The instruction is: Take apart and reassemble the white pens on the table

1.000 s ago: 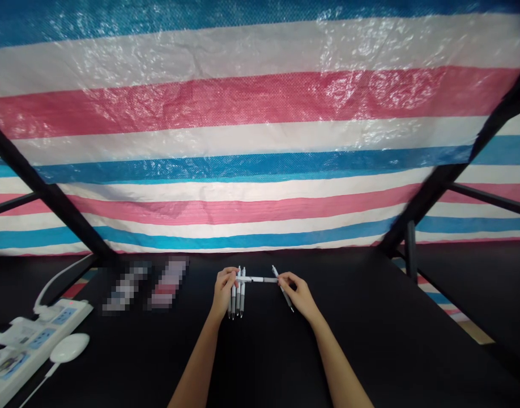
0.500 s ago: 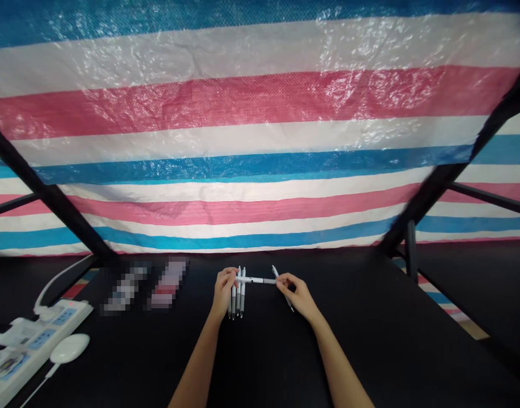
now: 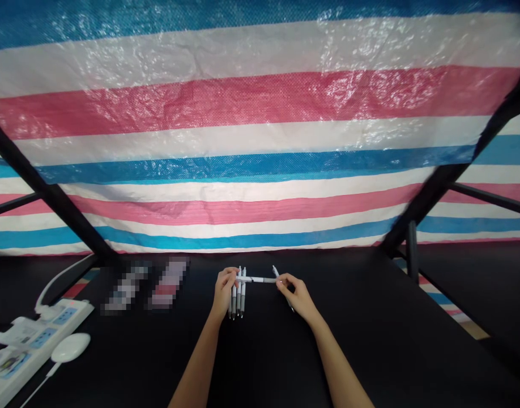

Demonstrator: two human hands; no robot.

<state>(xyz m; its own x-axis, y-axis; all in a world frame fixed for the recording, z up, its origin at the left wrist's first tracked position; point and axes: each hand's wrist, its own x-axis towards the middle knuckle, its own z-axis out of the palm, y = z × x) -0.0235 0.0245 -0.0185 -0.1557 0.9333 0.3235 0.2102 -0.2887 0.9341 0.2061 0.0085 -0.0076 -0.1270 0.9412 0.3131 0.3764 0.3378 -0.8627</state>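
A white pen with a grey grip (image 3: 257, 279) is held level between my two hands. My left hand (image 3: 225, 289) pinches its left end, fingers closed. At the right end, the fingertips of my right hand (image 3: 296, 292) are closed on the grey grip. Under the held pen, beside my left hand, several similar white and grey pens (image 3: 238, 303) lie side by side on the table, tips toward me; my left fingers partly hide them. Another white pen (image 3: 275, 271) lies slanted by my right hand, which covers its middle.
On the black table (image 3: 268, 357), a white power strip (image 3: 51, 334) with plugs and a round white corded device (image 3: 71, 347) sit at the left. Two blurred-out items (image 3: 169, 283) lie left of my hands. Black frame bars and a striped sheet (image 3: 243, 209) stand behind.
Almost nothing differs. Both hands keep the pen in the same place, with only a very slight shift of the view.
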